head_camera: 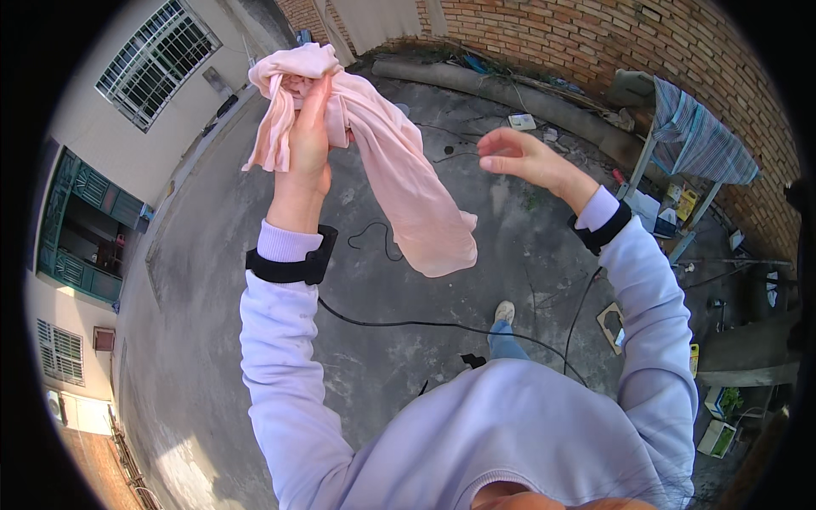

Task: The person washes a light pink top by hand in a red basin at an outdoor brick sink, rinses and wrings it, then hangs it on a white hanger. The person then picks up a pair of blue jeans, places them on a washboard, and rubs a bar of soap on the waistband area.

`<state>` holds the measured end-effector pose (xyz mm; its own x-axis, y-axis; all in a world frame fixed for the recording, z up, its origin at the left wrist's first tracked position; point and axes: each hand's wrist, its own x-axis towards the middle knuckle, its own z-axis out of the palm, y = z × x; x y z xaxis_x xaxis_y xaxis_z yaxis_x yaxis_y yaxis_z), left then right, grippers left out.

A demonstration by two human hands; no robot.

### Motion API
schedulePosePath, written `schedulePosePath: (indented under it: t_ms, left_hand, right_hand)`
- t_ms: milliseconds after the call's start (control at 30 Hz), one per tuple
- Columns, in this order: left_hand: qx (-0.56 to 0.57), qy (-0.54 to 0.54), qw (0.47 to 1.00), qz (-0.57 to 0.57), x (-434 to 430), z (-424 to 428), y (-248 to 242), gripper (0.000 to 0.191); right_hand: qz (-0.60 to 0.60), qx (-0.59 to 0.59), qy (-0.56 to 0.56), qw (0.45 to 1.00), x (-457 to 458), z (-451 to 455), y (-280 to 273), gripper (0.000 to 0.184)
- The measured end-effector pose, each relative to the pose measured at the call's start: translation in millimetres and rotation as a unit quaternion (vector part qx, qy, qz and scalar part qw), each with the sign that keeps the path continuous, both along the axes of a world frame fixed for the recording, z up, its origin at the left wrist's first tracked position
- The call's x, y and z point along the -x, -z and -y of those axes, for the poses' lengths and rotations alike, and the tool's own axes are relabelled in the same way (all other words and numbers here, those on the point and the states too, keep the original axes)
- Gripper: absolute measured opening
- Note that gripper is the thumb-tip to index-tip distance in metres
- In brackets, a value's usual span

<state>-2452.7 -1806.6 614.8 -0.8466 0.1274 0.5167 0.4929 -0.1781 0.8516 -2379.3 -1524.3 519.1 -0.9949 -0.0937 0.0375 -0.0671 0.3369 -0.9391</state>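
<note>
A bunched pale pink cloth (408, 191), perhaps a garment, is gripped in my left hand (310, 137), raised at the upper left. Part of the cloth is wrapped in folds over the fingers, hiding most of them. One short end drops on the left of the wrist, and a longer length hangs down to the right. My right hand (526, 156) is raised apart from the cloth, its fingers curled loosely with a gap at the thumb and nothing held. Black bands (287, 264) circle both sleeves at the wrists, with a black cable (440, 324) trailing from them.
Concrete ground (210, 306) spreads below. A long grey roll or pipe (459, 80) lies along the brick wall (574, 38). At right, a striped cloth (698, 137) drapes over a frame, with clutter beneath. A cardboard piece (610, 325) lies nearby. A house doorway (95, 223) stands at left.
</note>
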Motion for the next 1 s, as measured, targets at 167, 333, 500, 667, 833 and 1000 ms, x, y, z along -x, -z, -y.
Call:
schedulePosePath:
  t_ms: [167, 333, 500, 667, 833, 1000]
  left_hand:
    - [-0.027, 0.064, 0.996, 0.059, 70.9, -88.3, -9.6, 0.025]
    - [0.018, 0.115, 0.991, 0.062, 126.7, -178.5, -6.5, 0.029]
    - [0.059, 0.039, 0.997, 0.028, 239.9, -184.9, -2.4, 0.035]
    - [0.171, -0.022, 0.966, 0.195, 345.3, -154.0, 51.2, 0.043]
    - [0.434, 0.163, 0.848, 0.257, 375.4, -173.1, 119.5, 0.049]
    - [0.692, 0.247, 0.662, 0.148, 396.5, -187.2, 106.3, 0.051]
  right_hand:
    - [0.094, 0.098, -0.242, 0.961, 39.9, 4.0, 120.5, 0.104]
    - [0.141, 0.314, -0.084, 0.935, 119.7, 2.4, 142.1, 0.074]
    - [0.141, 0.056, 0.003, 0.988, 162.5, -78.3, 99.4, 0.040]
    - [0.009, 0.004, 0.029, 1.000, 189.9, -137.4, 28.7, 0.032]
    - [0.017, 0.312, 0.092, 0.945, 259.4, -122.6, -41.0, 0.019]
    - [0.015, 0.296, 0.183, 0.937, 323.1, -112.9, -76.8, 0.017]
